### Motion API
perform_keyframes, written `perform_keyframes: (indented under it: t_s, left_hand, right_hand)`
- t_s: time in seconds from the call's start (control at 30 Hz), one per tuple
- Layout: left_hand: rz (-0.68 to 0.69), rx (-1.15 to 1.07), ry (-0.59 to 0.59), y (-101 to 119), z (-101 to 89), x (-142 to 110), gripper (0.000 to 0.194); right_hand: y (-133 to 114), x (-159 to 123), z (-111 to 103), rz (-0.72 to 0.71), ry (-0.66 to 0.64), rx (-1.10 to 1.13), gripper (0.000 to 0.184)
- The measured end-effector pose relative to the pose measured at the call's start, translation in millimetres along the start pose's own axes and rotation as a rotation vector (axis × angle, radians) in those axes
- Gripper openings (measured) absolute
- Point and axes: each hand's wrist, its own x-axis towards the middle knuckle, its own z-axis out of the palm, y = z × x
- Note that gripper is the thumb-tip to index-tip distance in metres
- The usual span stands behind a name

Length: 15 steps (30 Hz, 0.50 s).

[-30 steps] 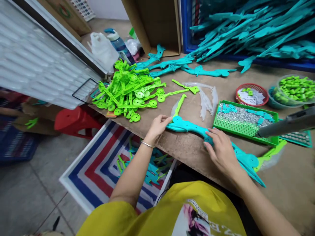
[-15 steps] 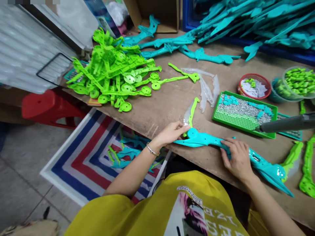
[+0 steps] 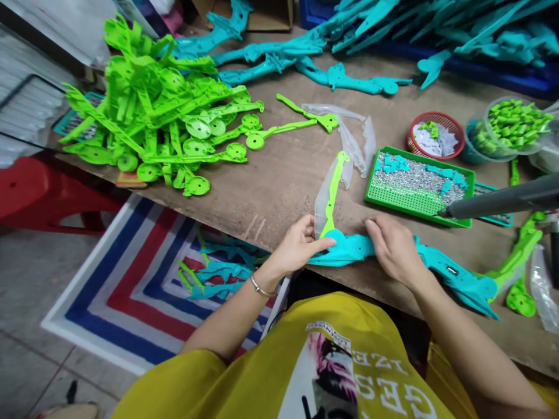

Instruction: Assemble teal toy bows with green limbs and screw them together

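Note:
A long, curved turquoise plastic body (image 3: 351, 249) lies along the table's front edge. My left hand (image 3: 297, 244) grips its left end, thumb on top of the round joint and fingers curled behind it. From that joint a lime green arm (image 3: 334, 195) with a translucent plastic fin (image 3: 323, 198) points away from me. My right hand (image 3: 393, 250) is closed over the middle of the body, covering part of it; the fingertips are partly hidden. At the body's right end, another lime green arm (image 3: 519, 253) sticks out.
A heap of lime green arms (image 3: 166, 116) sits at left; turquoise bodies (image 3: 279, 55) lie behind. A green tray (image 3: 419, 209) holds small silvery pieces, with a dark rod-shaped tool (image 3: 502, 198) over its corner. A red basket (image 3: 437, 151) and plastic tub (image 3: 489, 125) stand behind. Below left is a striped bin (image 3: 131, 291).
The green arm and its fin have swung out at the left joint and show more fully. My right hand has shifted left along the body. The camera view has moved too.

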Motion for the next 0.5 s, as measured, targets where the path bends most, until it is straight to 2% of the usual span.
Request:
perform_keyframes:
  t_s: [0.1, 0.17, 0.33, 0.5]
  left_hand:
    - [0.006, -0.023, -0.016, -1.5, 3.4, -4.2, 0.054]
    - [0.014, -0.023, -0.027, -4.9, 3.3, -4.4, 0.053]
    - [0.055, 0.014, -0.038, -13.5, 3.0, -4.1, 0.045]
    - [0.080, 0.060, -0.032, -12.7, 8.5, -17.0, 0.044]
  right_hand:
    - [-22.1, 18.5, 7.9, 0.186, -0.223, -0.175, 0.061]
    - [-29.8, 21.5, 12.6, 0.230, -0.276, -0.258, 0.063]
    - [-31.1, 16.7, 14.2, 0.242, -0.277, -0.345, 0.061]
    - [-32.1, 8.5, 11.9, 0.142, -0.244, -0.287, 0.060]
